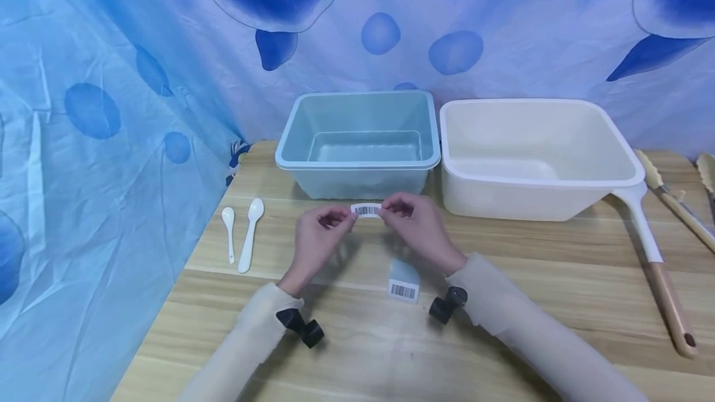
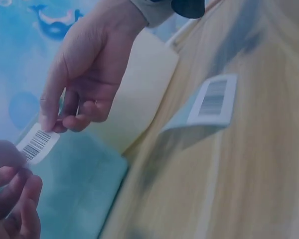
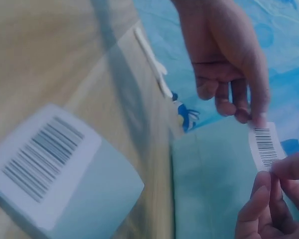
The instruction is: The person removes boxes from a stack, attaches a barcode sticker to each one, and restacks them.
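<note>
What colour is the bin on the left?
Pale translucent blue bin, clearest in the head view.

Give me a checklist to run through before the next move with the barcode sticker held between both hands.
1. Barcode sticker pinched at both ends, by left hand and right hand: ok.
2. Sticker held clear of the wooden table: ok.
3. Barcode side readable, facing the head camera: ok.
4. Backing sheet with another barcode label lying flat on the table: ok.
5. Blue bin free of contents: ok.
6. Adhesive side free of creases or dirt: cannot tell.
</note>
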Demonstrator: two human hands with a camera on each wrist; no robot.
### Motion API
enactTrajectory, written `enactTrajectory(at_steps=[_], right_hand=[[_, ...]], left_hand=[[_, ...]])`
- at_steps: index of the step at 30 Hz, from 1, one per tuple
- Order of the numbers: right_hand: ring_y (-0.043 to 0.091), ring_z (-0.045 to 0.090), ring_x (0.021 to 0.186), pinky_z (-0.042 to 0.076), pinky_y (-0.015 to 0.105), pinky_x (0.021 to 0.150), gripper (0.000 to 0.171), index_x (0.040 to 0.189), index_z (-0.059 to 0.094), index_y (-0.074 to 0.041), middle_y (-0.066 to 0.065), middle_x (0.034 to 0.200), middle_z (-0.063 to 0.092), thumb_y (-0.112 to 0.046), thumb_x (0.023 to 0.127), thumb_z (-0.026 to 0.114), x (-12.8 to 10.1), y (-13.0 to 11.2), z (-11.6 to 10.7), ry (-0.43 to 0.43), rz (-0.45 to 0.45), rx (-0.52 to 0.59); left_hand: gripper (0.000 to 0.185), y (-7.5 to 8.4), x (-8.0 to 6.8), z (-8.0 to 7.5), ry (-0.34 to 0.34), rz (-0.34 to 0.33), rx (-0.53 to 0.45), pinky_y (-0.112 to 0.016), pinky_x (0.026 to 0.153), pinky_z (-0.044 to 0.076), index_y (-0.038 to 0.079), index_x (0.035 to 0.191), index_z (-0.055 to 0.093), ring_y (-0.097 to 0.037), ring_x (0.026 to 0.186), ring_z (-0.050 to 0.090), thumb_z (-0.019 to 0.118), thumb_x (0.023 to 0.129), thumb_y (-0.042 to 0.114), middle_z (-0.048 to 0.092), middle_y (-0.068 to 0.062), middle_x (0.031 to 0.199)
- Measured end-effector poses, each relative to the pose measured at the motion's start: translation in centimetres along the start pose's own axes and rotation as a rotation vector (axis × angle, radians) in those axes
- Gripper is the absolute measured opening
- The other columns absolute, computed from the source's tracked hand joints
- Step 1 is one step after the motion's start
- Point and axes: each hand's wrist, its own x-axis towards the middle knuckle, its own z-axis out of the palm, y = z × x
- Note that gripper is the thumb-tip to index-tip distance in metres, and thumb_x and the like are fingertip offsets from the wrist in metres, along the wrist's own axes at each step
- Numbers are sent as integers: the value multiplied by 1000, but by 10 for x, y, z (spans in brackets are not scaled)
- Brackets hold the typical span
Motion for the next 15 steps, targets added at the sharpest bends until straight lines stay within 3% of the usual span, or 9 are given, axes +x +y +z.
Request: enactTrajectory(at_steps=[9, 15], right_hand=[[15, 60, 70, 49, 22, 63, 8, 92, 72, -7, 7, 81, 70, -11, 85, 71, 24, 4, 17, 43, -32, -88], [32, 70, 70, 52, 21, 53, 11, 96, 72, -4, 13, 86, 72, -7, 86, 69, 31, 9, 23, 72, 46, 12]], left_hand=[[10, -18, 21, -4, 28, 21, 71, -16, 59, 52, 3, 87, 76, -14, 66, 65, 77, 82, 12, 74, -14, 81], [12, -25, 31, 1, 35, 4, 100, -17, 58, 52, 4, 88, 76, -13, 65, 65, 76, 83, 15, 75, -12, 81]])
